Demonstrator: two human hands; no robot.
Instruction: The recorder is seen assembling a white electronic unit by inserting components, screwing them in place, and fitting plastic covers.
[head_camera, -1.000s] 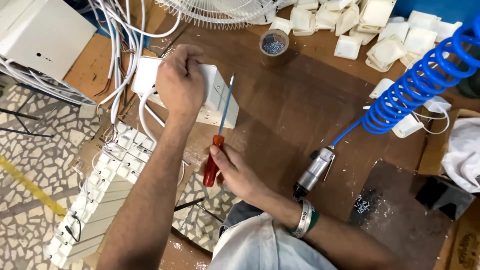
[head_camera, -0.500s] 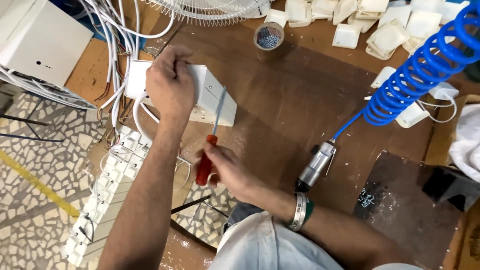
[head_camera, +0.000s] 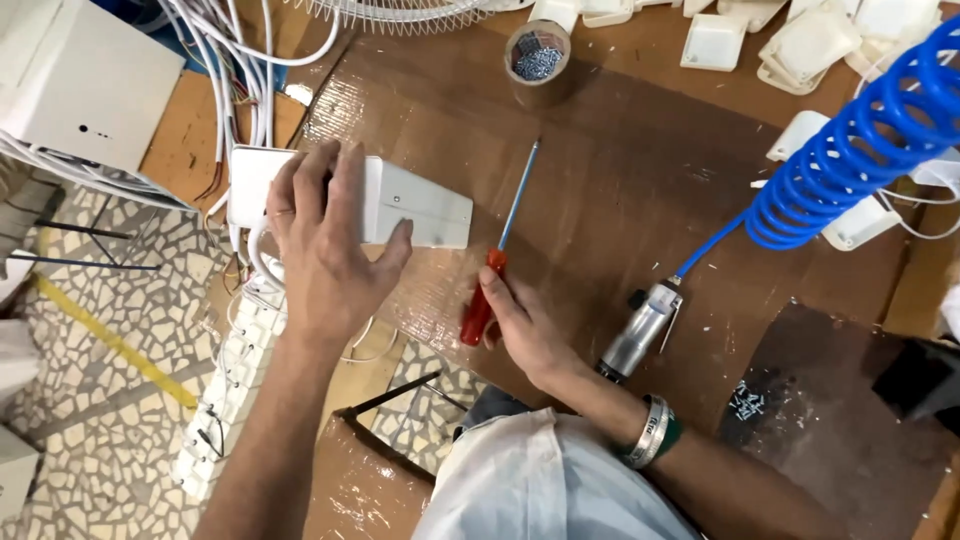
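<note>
Left hand: laid palm down over the white box, fingers spread and curled over its left part, thumb against the near edge; clamped on the box.
Right hand: fingers closed loosely around the red handle of the screwdriver, wrist bent inward, bangle on the wrist.
White box: flat on the brown cardboard table, its right end protruding from under the left hand.
Screwdriver: lying on the table just right of the box, not touching it; blue shaft points away from the person.
Air tool: on the table right of the right hand, joined to a coiled blue hose.
Tape roll: at the far edge, small screws inside.
White cables: far left, beside the box.
</note>
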